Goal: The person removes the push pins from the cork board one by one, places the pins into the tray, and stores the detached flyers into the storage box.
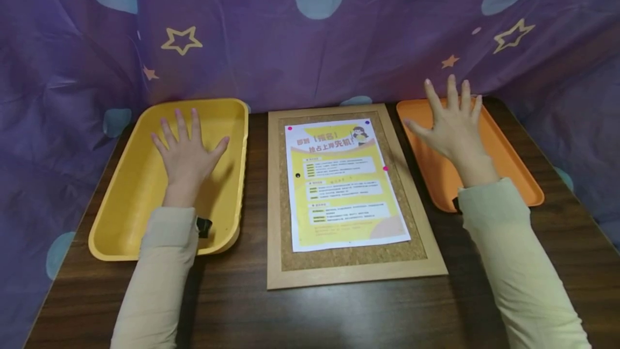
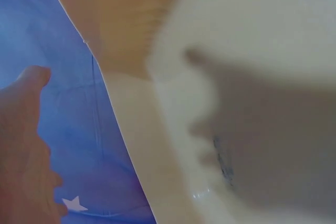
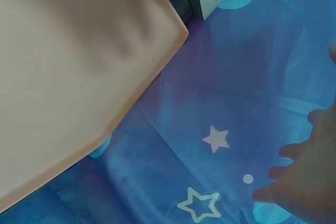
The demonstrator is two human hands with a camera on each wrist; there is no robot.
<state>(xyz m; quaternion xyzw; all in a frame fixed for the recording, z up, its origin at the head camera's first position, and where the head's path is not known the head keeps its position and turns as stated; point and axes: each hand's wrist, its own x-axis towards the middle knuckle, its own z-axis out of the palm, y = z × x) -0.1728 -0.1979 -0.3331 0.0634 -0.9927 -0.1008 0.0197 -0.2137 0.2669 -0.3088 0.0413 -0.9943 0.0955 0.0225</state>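
Observation:
My left hand hovers over the deep yellow tray, palm down with its fingers spread, holding nothing. In the left wrist view that hand shows at the left edge, and its shadow falls inside the tray. Over the orange tray my right hand is spread the same way, fingertips reaching past the far rim in the head view. The right wrist view has this hand at the right edge. Between the hands lies a framed cork board with a yellow-and-white printed sheet on it.
Pink, blue and black pins hold the sheet; one is a pink pin on its right edge. All lies on a dark wooden table. A purple curtain with stars and dots hangs behind and at the sides.

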